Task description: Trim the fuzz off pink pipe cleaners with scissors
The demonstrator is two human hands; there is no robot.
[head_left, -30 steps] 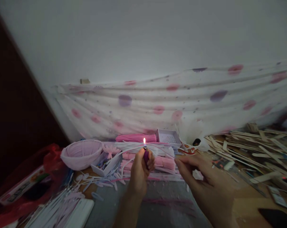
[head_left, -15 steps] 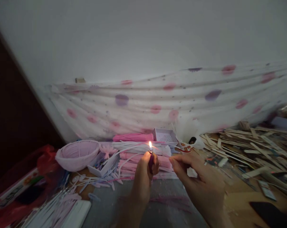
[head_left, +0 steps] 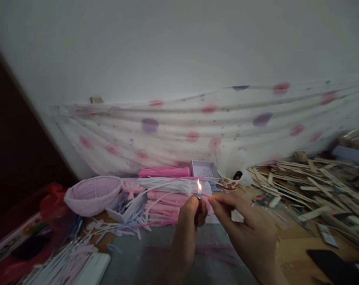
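Observation:
My left hand (head_left: 187, 227) is wrapped round a dark lighter (head_left: 199, 204), thumb on its top, and an upright flame (head_left: 199, 187) burns there. Just to the right, my right hand (head_left: 245, 225) has thumb and forefinger pinched together near the flame; what they hold is too small to make out. Behind the hands lie bundles of pink stems (head_left: 163, 209) and white stems (head_left: 167, 185). A grey mat (head_left: 132, 257) is under the hands, with a few thin pink pieces on it.
At the left are a pale pink bowl (head_left: 93, 196), a small box of bits (head_left: 124, 209) and a red bag (head_left: 53, 202). Behind stand a tray of beads (head_left: 205, 170) and a patterned cup (head_left: 230, 183). Wooden sticks (head_left: 310, 186) are heaped at the right, near a black phone-like object (head_left: 331, 267).
My left hand has moved right with the lit lighter, bringing the flame closer to my right fingertips. The flame looks taller. The view has shifted slightly.

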